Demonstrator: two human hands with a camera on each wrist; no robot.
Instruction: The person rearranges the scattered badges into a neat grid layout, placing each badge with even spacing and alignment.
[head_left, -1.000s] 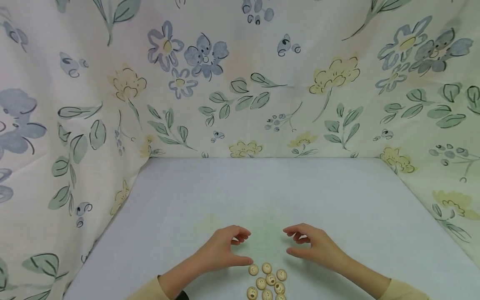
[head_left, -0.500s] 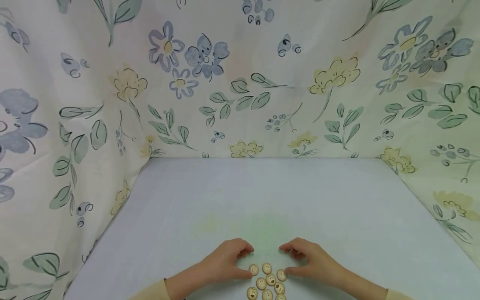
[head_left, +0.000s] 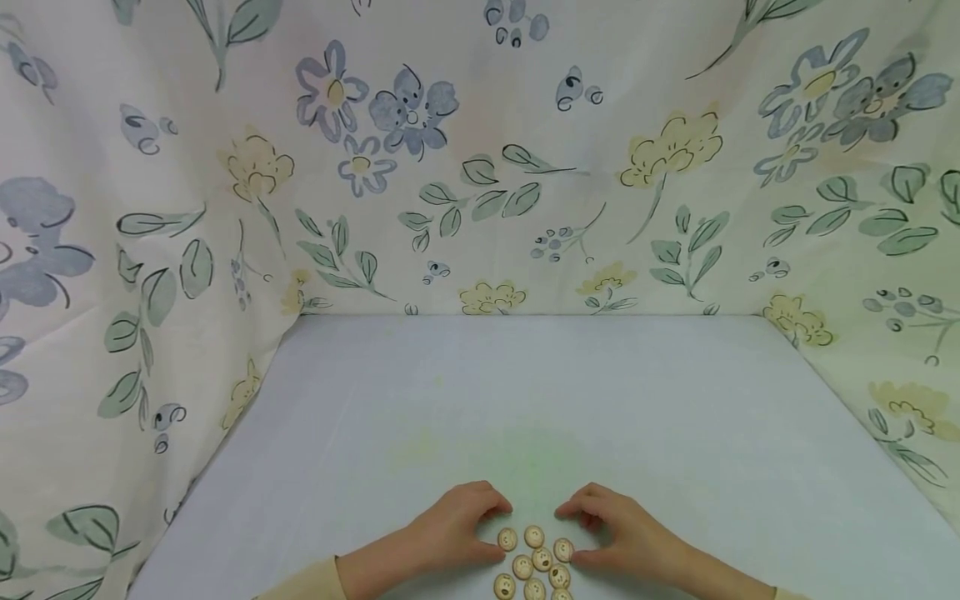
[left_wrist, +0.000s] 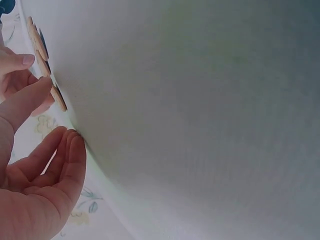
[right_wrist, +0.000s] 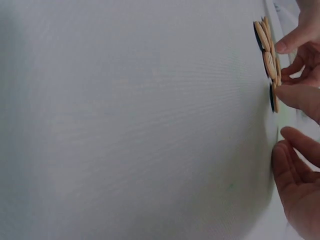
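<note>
Both grips loosely curled, left hand (head_left: 450,527) and right hand (head_left: 622,529) touch round, flat biscuits (head_left: 534,562).

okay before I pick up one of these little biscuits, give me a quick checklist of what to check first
1. Left hand at the biscuits: ok, thumb touches the top left one.
2. Right hand at the pile: ok, thumb at the top right biscuit.
3. A biscuit pinched in either hand: not ok, only thumbs at the edges.
4. Biscuits flat on the table: ok, lying close together.
5. Whole pile in view: not ok, the lowest ones are cut off by the frame edge.
6. Biscuits stuck together: cannot tell.
</note>
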